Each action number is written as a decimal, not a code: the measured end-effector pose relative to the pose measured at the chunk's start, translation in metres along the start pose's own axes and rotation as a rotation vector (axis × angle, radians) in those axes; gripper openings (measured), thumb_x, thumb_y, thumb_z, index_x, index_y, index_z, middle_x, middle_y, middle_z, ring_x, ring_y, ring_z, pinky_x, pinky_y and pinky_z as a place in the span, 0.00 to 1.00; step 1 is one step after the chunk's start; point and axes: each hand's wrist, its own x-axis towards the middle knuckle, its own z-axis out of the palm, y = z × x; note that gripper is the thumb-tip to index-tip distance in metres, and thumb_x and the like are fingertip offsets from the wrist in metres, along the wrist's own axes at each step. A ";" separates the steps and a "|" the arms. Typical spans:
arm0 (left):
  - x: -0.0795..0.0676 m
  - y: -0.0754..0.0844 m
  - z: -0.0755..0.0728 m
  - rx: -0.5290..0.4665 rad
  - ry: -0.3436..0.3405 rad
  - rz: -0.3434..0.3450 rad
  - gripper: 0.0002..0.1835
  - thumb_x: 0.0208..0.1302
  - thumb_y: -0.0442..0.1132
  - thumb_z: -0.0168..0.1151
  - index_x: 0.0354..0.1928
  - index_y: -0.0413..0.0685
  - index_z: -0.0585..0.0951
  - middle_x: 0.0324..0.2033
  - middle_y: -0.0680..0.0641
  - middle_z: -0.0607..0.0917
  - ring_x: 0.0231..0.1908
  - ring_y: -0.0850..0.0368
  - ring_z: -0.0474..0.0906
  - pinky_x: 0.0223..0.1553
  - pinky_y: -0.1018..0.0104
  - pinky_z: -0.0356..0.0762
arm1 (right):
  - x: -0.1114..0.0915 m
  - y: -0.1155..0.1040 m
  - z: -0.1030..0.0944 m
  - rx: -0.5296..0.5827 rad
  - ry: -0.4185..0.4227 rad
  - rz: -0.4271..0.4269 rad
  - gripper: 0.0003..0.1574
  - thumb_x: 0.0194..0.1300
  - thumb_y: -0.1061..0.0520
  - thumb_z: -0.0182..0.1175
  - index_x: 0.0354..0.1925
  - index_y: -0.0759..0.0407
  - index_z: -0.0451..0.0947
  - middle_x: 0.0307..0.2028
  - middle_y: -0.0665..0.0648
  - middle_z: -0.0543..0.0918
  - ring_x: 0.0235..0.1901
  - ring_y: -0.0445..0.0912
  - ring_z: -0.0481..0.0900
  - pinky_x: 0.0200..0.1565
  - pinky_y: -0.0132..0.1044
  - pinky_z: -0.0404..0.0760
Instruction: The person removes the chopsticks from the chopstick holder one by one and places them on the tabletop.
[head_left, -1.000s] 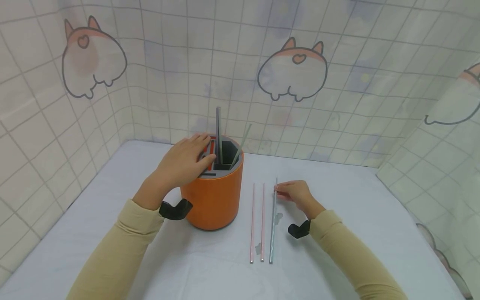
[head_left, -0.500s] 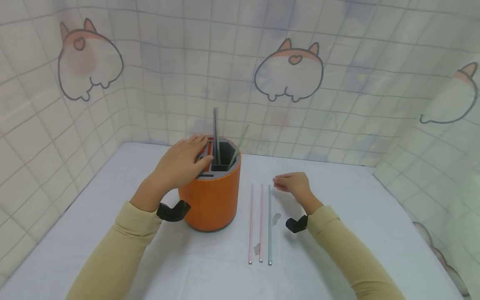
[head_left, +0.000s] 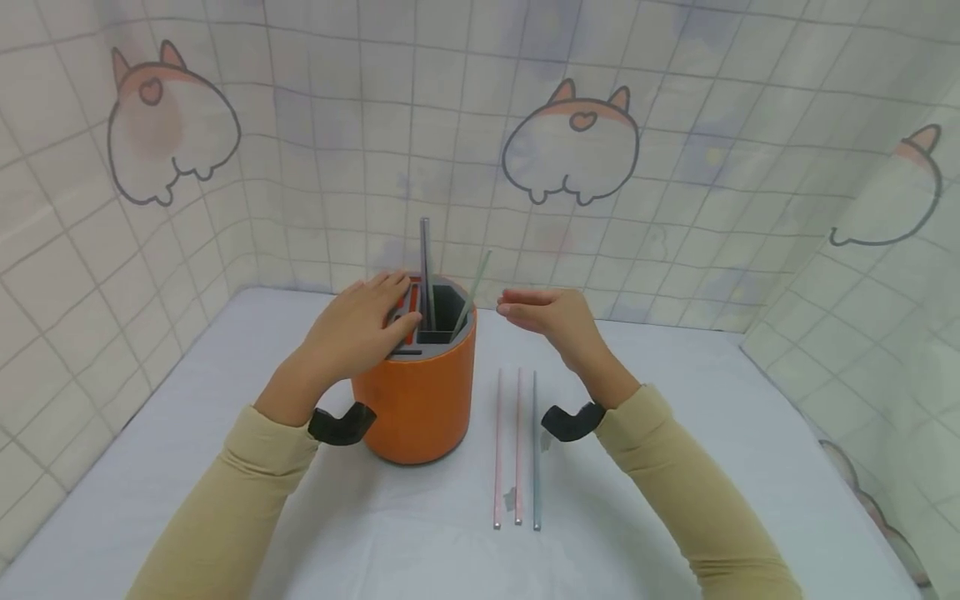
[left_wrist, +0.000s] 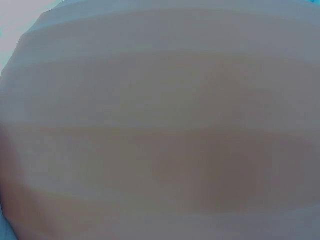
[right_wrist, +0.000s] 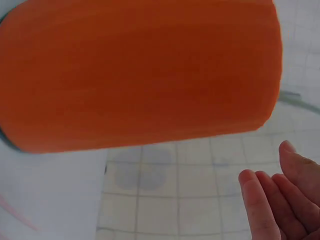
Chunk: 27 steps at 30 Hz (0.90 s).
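With left hand (head_left: 360, 327) wide, in head view rests on the smooth orange cylinder (head_left: 412, 408), beside slim rods (head_left: 518, 446) on the worktop (head_left: 697, 375); with right hand (head_left: 557, 321) raised nearby, extends fingers (head_left: 528, 297). Left wrist: blurred. Right wrist: thumb (right_wrist: 301, 170) narrowly parted.

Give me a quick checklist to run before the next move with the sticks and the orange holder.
1. Orange holder upright on the table: ok.
2. Left hand resting on the holder's top: ok.
3. Firmness of that hand's hold: cannot tell; the left wrist view is filled by a blurred surface.
4. Right hand free: ok, it holds nothing and is apart from the holder.
5. Two pink sticks and blue-grey stick lying uncrossed on the table: ok.
6. All sticks in the holder vertical: not ok, a pale green stick leans right.
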 end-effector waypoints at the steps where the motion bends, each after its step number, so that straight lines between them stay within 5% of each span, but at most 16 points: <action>1: 0.000 0.000 0.000 0.001 -0.001 -0.001 0.35 0.77 0.53 0.43 0.77 0.41 0.55 0.78 0.41 0.55 0.79 0.42 0.46 0.79 0.44 0.43 | -0.001 -0.005 0.003 0.013 -0.005 -0.018 0.24 0.62 0.55 0.70 0.55 0.63 0.83 0.53 0.60 0.86 0.54 0.47 0.85 0.57 0.35 0.82; 8: -0.002 -0.001 -0.001 0.004 -0.001 -0.010 0.35 0.77 0.53 0.43 0.77 0.41 0.55 0.78 0.41 0.55 0.79 0.42 0.46 0.79 0.44 0.43 | 0.001 -0.029 0.025 0.036 -0.020 -0.087 0.23 0.62 0.55 0.70 0.55 0.62 0.84 0.49 0.58 0.88 0.53 0.47 0.86 0.62 0.40 0.80; 14: 0.000 0.001 -0.001 -0.008 -0.002 -0.009 0.35 0.77 0.53 0.44 0.77 0.41 0.56 0.78 0.41 0.56 0.78 0.42 0.46 0.79 0.44 0.43 | 0.002 -0.038 0.033 0.085 -0.007 -0.131 0.18 0.62 0.57 0.70 0.48 0.65 0.86 0.41 0.56 0.91 0.45 0.45 0.89 0.55 0.39 0.85; 19: 0.000 0.000 0.001 -0.006 0.001 -0.012 0.35 0.77 0.53 0.44 0.77 0.41 0.56 0.78 0.41 0.56 0.78 0.42 0.47 0.79 0.44 0.43 | -0.002 -0.051 0.031 0.134 0.023 -0.176 0.18 0.61 0.58 0.70 0.47 0.67 0.86 0.38 0.54 0.91 0.41 0.42 0.90 0.51 0.36 0.86; 27: 0.000 0.000 0.000 -0.002 -0.003 -0.003 0.35 0.77 0.53 0.43 0.77 0.41 0.55 0.78 0.41 0.55 0.78 0.41 0.46 0.79 0.44 0.43 | -0.026 -0.087 0.014 0.348 0.063 -0.363 0.11 0.61 0.65 0.68 0.44 0.67 0.87 0.33 0.51 0.90 0.38 0.44 0.90 0.47 0.37 0.87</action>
